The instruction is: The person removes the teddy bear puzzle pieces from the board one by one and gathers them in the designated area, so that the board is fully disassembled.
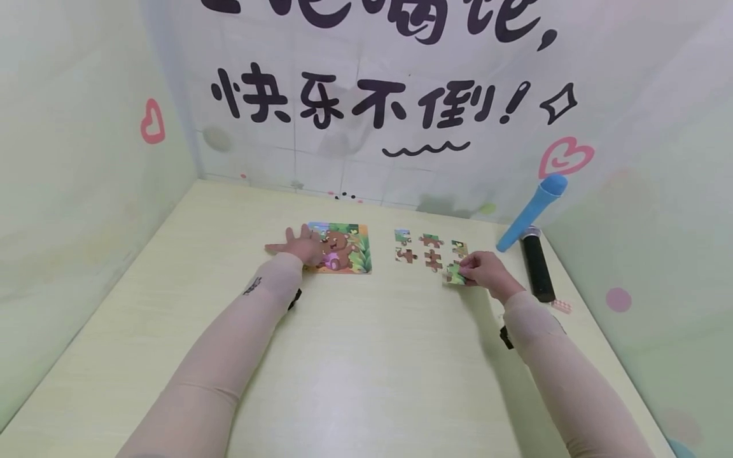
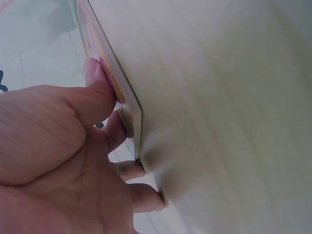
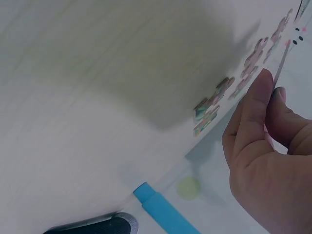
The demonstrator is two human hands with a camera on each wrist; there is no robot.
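At the back of the table lies a puzzle board (image 1: 343, 251) with a brown bear pictured on it. My left hand (image 1: 298, 247) rests over its left side with fingers spread. In the left wrist view, the thumb (image 2: 100, 85) lies on the board's face and fingertips touch its edge and the tabletop. Between thumb and fingertips, my right hand (image 1: 487, 270) pinches a green jigsaw piece (image 1: 454, 275); the right wrist view shows it edge-on, above the table. Several loose jigsaw pieces (image 1: 433, 260) lie in two rows just left of and beyond that hand.
A blue microphone-shaped stick (image 1: 529, 215) stands tilted at the back right. Beside it is a black microphone (image 1: 538, 266), with a small pink checked item (image 1: 562, 306) near its end. Printed cloth walls (image 1: 343, 152) enclose the table (image 1: 355, 356) at the back and sides.
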